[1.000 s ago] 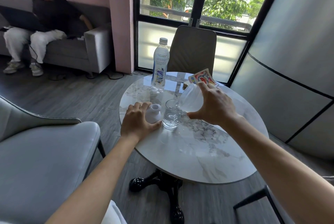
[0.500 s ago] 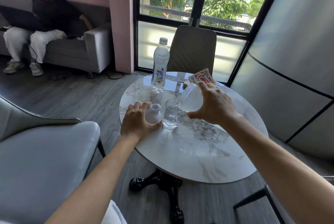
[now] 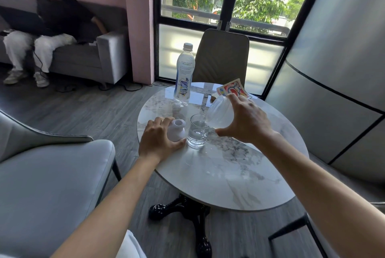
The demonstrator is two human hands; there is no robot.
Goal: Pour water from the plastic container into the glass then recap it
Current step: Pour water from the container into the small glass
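My right hand [image 3: 246,119] grips a translucent plastic container [image 3: 219,113], tilted with its mouth over the rim of a clear glass [image 3: 197,131]. The glass stands on the round marble table [image 3: 229,174] and holds some water. Just left of the glass, my left hand [image 3: 159,140] rests on the table and holds the white cap [image 3: 176,129], whose opening faces up.
A capped water bottle [image 3: 184,74] stands at the table's far side, and a colourful card packet [image 3: 233,89] lies behind my right hand. Chairs stand left, behind and right of the table. A person sits on a sofa at far left.
Almost nothing has moved; the container stays tilted over the glass and my left hand stays on the cap.
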